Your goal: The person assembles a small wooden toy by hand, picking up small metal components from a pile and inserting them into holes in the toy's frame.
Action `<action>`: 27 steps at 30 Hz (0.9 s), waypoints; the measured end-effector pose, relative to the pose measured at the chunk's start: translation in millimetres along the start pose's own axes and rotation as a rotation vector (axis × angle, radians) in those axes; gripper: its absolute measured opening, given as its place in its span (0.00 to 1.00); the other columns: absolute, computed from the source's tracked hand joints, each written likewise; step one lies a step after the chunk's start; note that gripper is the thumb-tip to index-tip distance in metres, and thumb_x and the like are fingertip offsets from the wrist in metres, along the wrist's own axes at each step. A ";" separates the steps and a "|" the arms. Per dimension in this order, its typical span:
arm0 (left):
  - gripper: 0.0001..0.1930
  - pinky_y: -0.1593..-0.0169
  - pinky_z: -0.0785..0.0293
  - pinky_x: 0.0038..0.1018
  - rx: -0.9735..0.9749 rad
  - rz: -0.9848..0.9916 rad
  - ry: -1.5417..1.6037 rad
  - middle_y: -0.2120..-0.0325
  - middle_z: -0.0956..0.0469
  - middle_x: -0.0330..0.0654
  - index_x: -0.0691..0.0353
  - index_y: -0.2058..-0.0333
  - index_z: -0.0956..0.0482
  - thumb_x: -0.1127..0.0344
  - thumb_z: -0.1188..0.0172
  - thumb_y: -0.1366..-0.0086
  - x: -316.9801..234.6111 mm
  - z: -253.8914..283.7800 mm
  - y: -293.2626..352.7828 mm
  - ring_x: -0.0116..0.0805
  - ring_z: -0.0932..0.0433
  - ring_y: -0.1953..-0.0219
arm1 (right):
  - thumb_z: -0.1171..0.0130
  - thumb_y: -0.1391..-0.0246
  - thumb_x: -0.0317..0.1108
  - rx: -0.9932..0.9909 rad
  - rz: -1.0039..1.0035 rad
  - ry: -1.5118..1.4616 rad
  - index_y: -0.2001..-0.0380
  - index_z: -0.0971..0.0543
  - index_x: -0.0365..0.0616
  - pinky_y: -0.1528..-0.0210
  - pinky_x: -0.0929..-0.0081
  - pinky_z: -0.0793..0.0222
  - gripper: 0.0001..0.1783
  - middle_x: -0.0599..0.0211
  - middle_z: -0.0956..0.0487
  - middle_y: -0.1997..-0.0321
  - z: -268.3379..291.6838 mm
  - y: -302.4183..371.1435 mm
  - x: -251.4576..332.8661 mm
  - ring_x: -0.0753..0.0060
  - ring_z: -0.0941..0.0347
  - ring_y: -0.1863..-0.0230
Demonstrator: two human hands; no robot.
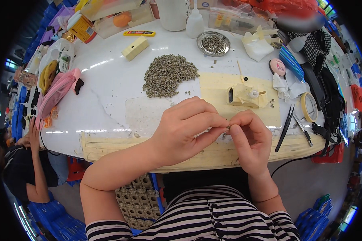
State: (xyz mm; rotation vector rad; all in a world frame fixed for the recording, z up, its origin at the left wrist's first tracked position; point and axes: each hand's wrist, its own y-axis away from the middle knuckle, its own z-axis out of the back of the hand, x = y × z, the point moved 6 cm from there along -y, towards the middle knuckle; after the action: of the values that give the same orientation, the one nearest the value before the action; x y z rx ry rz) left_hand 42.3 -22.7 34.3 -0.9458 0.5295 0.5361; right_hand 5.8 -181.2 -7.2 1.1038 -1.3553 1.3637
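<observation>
White table point(108, 80), its near edge covered with tape point(108, 149). Left hand point(187, 130) and right hand point(251, 140) each pinch one tiny part point(228, 127), which sits between them at the fingertips. Probably metal, it should be light, stiff and easily dropped; opposite ends seem the best hold. Beyond the left hand lies a pile point(167, 75).

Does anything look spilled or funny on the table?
A couple of tiny pieces lie loose just this side of the round dish, apart from the big pile, so they look a bit spilled.
</observation>
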 end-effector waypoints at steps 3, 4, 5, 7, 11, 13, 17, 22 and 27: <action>0.13 0.71 0.27 0.23 0.001 -0.001 0.018 0.72 0.20 0.38 0.60 0.66 0.14 0.79 0.27 0.51 0.3 0.0 -0.7 0.30 0.22 0.71 | 0.41 0.40 0.23 0.029 -0.031 -0.034 0.64 0.23 0.35 0.58 0.82 0.32 0.02 0.68 0.24 0.64 -0.5 -0.3 -0.2 0.80 0.29 0.64; 0.13 0.70 0.27 0.23 0.003 -0.003 0.021 0.72 0.20 0.38 0.60 0.66 0.14 0.79 0.28 0.51 0.7 -0.4 -0.8 0.30 0.22 0.71 | 0.41 0.39 0.23 0.040 -0.040 -0.049 0.64 0.23 0.35 0.57 0.82 0.32 0.03 0.68 0.24 0.64 -0.3 -0.1 -0.7 0.81 0.29 0.63; 0.13 0.70 0.27 0.23 0.005 -0.003 0.022 0.72 0.20 0.38 0.60 0.65 0.14 0.79 0.28 0.52 0.9 -0.5 -0.5 0.30 0.22 0.71 | 0.42 0.39 0.24 0.051 -0.050 -0.067 0.63 0.23 0.35 0.57 0.82 0.32 0.03 0.68 0.24 0.64 -0.7 0.0 -1.4 0.81 0.29 0.63; 0.13 0.71 0.27 0.23 0.010 -0.013 0.026 0.72 0.20 0.38 0.60 0.65 0.14 0.79 0.28 0.52 0.6 -0.3 -0.4 0.30 0.22 0.71 | 0.42 0.38 0.24 0.067 -0.072 -0.095 0.63 0.23 0.35 0.56 0.82 0.32 0.03 0.69 0.24 0.64 -1.6 0.0 -1.7 0.82 0.29 0.62; 0.13 0.70 0.27 0.23 0.026 -0.014 0.034 0.72 0.20 0.39 0.61 0.66 0.14 0.80 0.29 0.51 0.6 -0.4 -0.5 0.30 0.22 0.71 | 0.43 0.37 0.25 0.096 -0.099 -0.144 0.62 0.24 0.35 0.56 0.82 0.32 0.03 0.70 0.25 0.64 -2.2 -0.2 -2.5 0.83 0.29 0.62; 0.12 0.70 0.27 0.23 0.020 -0.012 0.060 0.71 0.20 0.39 0.61 0.66 0.15 0.80 0.29 0.51 2.1 -1.1 -0.3 0.30 0.22 0.71 | 0.43 0.36 0.25 0.107 -0.107 -0.161 0.62 0.24 0.35 0.56 0.82 0.32 0.03 0.71 0.25 0.64 -2.4 -0.4 -3.4 0.83 0.29 0.62; 0.12 0.69 0.26 0.23 0.022 0.005 0.092 0.71 0.20 0.40 0.62 0.66 0.15 0.81 0.29 0.50 2.8 -2.0 -0.2 0.30 0.22 0.70 | 0.44 0.35 0.25 0.119 -0.131 -0.194 0.62 0.25 0.35 0.57 0.83 0.32 0.04 0.72 0.25 0.64 -3.2 -0.5 -4.1 0.84 0.29 0.62; 0.11 0.69 0.26 0.23 0.032 0.034 0.147 0.71 0.20 0.40 0.63 0.66 0.15 0.81 0.29 0.50 4.6 -2.4 -0.5 0.30 0.22 0.70 | 0.44 0.35 0.26 0.112 -0.151 -0.218 0.61 0.25 0.35 0.57 0.84 0.32 0.04 0.73 0.25 0.64 -3.5 0.5 -5.5 0.84 0.29 0.62; 0.11 0.68 0.26 0.23 0.052 0.068 0.175 0.70 0.19 0.40 0.63 0.66 0.15 0.81 0.29 0.49 6.9 -2.7 -0.6 0.30 0.21 0.69 | 0.44 0.35 0.26 0.109 -0.155 -0.216 0.61 0.25 0.35 0.58 0.85 0.32 0.04 0.73 0.25 0.64 -3.4 0.4 -5.8 0.85 0.29 0.63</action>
State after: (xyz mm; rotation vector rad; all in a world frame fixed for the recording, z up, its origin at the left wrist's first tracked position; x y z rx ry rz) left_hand 47.3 -24.0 29.0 -0.9319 0.7317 0.5009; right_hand 6.5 -177.8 -13.0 1.4333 -1.3287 1.2446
